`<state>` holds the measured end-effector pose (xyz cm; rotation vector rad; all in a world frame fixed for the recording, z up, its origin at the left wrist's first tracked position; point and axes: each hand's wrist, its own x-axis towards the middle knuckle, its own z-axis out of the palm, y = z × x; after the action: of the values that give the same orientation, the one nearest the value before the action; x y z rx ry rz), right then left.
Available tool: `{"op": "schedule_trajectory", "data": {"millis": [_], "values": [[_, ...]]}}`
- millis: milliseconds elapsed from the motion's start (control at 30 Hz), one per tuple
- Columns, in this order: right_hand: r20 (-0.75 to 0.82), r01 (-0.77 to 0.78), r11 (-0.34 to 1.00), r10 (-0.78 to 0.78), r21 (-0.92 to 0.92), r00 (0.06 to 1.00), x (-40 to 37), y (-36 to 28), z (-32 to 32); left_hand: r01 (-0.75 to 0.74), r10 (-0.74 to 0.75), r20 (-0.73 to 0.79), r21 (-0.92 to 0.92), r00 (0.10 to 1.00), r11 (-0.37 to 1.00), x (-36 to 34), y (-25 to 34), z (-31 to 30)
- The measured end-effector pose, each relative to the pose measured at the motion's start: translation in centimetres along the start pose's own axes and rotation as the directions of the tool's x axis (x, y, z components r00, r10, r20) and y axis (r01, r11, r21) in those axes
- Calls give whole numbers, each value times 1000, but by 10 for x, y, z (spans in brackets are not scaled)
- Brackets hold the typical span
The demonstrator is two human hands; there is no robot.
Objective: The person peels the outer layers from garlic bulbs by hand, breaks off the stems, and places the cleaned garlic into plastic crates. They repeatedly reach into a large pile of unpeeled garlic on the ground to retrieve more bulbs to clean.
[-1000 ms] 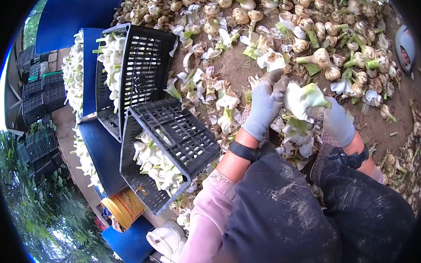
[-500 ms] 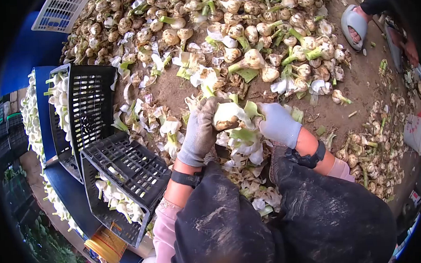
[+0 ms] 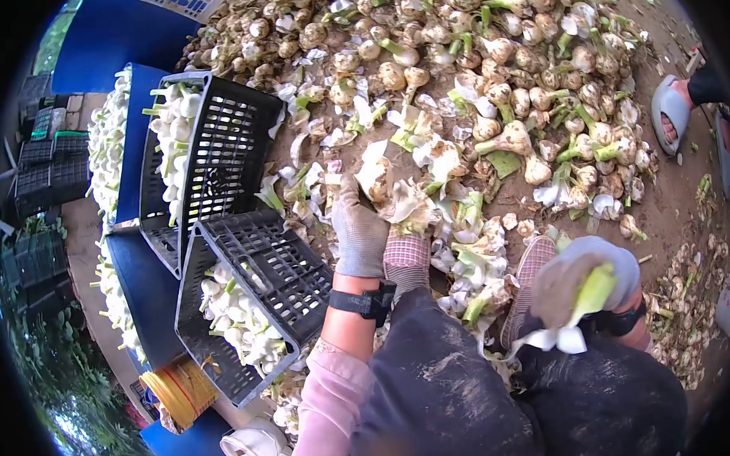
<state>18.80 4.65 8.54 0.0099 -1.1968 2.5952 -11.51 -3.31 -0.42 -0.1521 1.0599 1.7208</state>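
Note:
My left hand [image 3: 359, 235], in a dirty grey glove, is closed at its fingertips on a garlic bulb [image 3: 373, 173] with whitish and brown skin, above the littered ground. Loose papery garlic skin [image 3: 411, 208] lies just beside it. My right hand [image 3: 603, 270], gloved and slightly blurred, is off to the right over my knee. It grips a strip of garlic peel [image 3: 593, 293], green at one end with white flaps hanging down. The palm side of that glove looks brown with soil, and the fingers are partly hidden.
Black plastic crates [image 3: 231, 152] of cleaned white garlic [image 3: 242, 315] stand at my left, beside blue containers [image 3: 152, 294] and a yellow bucket [image 3: 184, 387]. A large heap of unpeeled garlic [image 3: 529, 66] spreads ahead. Another person's sandalled foot [image 3: 670, 117] is at the right.
My hands have moved apart. The right hand has pulled away right and toward me with the peel strip, while the left stays with the bulb. The whole view has shifted.

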Motion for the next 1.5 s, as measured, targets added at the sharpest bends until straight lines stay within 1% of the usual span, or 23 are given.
{"op": "schedule_trajectory", "data": {"millis": [67,100,133,200,267,333,367,400,467,500,567,600,633,733,833,933,1000,1133,1200,1267,1333,1433,1500], "values": [[-232,77,971,-130,-226,964,-3,-7,-14,-125,124,10,19,992,992,-2,7,9],[-632,-475,830,206,-292,748,1,-15,-9,-167,168,-15,63,986,984,1,-2,3],[-634,-614,293,32,-733,773,26,-6,-9,-213,218,-37,111,975,971,6,-10,-3],[-568,-585,-211,-140,-783,811,45,29,-16,-148,160,-38,213,986,966,-16,-15,19],[-638,-431,617,-154,-659,755,61,63,-24,-111,106,34,294,994,949,-32,-17,44],[-581,-458,440,-200,-773,789,83,75,-24,-244,177,197,402,964,882,-37,-21,53],[-577,-428,543,-134,-723,806,96,73,-22,-388,264,299,516,917,764,-32,-25,52],[-554,-473,362,-165,-803,816,98,72,-22,-393,243,323,576,915,716,-35,-27,49],[-727,-519,737,54,-434,685,105,58,-22,-431,273,341,595,900,679,-43,-5,49],[-692,-333,914,85,-233,716,97,56,-32,-406,262,321,562,910,721,-43,3,44],[-653,-54,981,-82,-185,753,101,27,-25,-365,218,333,484,917,795,-46,21,39],[-601,206,978,-190,-42,776,96,23,-36,-374,227,337,479,914,794,-52,30,38],[-595,205,978,-192,-47,781,96,20,-41,-372,186,361,557,914,742,-59,39,37],[-810,-261,896,-160,-358,564,98,25,-48,-294,75,367,588,927,753,-77,79,39],[-675,-486,752,75,-445,734,102,36,-31,-537,391,368,580,844,612,-90,153,53],[-445,-317,513,-145,-798,884,126,58,-21,-551,491,258,486,832,679,-80,204,36],[-182,-197,-22,-296,-980,938,163,40,0,-538,488,243,510,838,671,-78,198,44],[-294,-247,257,-166,-935,941,219,2,26,-607,467,391,577,793,547,-50,163,46],[-260,-222,177,-227,-959,939,241,-1,20,-680,483,492,624,724,384,-33,149,45],[-245,-209,166,-240,-964,939,255,-2,5,-538,379,421,791,824,290,-33,141,54],[-310,-265,225,-197,-938,930,267,0,-5,-747,413,739,639,532,-182,-12,147,53],[-325,-294,168,-200,-941,924,276,-2,-11,-744,285,784,617,551,-258,-7,163,58],[-302,-265,180,-226,-947,926,282,0,-18,-746,260,750,652,609,-133,-3,167,52]]}}
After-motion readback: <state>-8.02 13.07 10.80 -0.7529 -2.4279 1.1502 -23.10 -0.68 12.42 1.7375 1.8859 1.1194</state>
